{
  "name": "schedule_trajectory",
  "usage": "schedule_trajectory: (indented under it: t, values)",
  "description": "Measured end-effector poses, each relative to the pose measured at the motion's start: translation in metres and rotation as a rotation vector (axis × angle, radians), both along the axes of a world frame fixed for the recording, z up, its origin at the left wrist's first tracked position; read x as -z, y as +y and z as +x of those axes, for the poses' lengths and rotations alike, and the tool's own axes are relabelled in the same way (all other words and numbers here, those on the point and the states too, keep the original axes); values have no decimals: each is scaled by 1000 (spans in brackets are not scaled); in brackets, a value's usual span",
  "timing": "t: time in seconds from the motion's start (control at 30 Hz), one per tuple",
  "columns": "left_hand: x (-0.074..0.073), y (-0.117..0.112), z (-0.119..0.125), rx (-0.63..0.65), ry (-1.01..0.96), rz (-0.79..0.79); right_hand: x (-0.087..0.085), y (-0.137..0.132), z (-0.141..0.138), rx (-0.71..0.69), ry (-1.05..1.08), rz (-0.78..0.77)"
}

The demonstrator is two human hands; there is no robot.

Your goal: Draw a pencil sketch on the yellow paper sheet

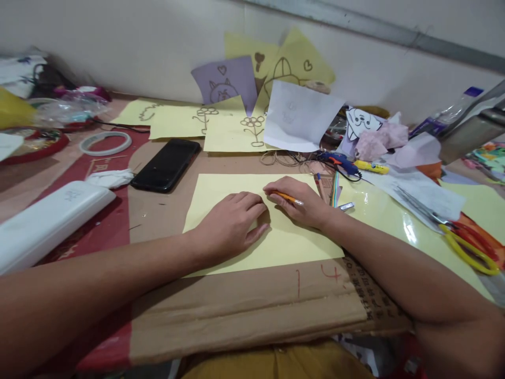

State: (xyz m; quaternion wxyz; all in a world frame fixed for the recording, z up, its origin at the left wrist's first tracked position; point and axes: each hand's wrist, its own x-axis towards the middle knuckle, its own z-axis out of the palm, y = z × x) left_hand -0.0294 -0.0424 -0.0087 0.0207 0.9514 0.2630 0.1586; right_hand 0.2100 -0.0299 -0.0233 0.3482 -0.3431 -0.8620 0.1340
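A sheet of pale yellow paper (236,260) lies on the cardboard in front of me. My left hand (232,223) rests on its left half, palm down, fingers loosely curved and the thumb apart. On the upper right part of the sheet, my right hand (295,200) is closed around an orange pencil (290,198). The pencil's tip is hidden behind my fingers. I can make out no marks on this sheet. Just beyond it, yellow sheets with flower drawings (232,132) lie flat, and a white sheet with a faint drawing (298,118) leans up at the back.
Left of the sheet lie a black phone (165,166), a tape roll (105,143) and a long white case (59,218). On the right are a blue glue gun (339,162), a yellow marker (371,167), crumpled paper and yellow-handled scissors (469,250). A wall (138,47) stands behind.
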Motion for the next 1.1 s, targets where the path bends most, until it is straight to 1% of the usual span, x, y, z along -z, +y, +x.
schedule_trajectory:
  t: [0.2,0.4,0.6,0.93,1.03,1.1]
  values:
    - [-2,-1,0,-4,4,-3,-3,-2,-1,7,-41,-18]
    - [-1,0,0,11,1,16,-6,-4,-2,15,-31,-41]
    - [0,-1,0,8,20,34,-3,-3,-1,26,-2,-46]
    - [0,-1,0,0,6,13,0,-3,-2,33,10,-40]
    - [0,-1,0,9,4,8,0,-4,-1,61,28,-69]
    - [0,-1,1,10,-3,18,-4,-5,-1,124,70,-132]
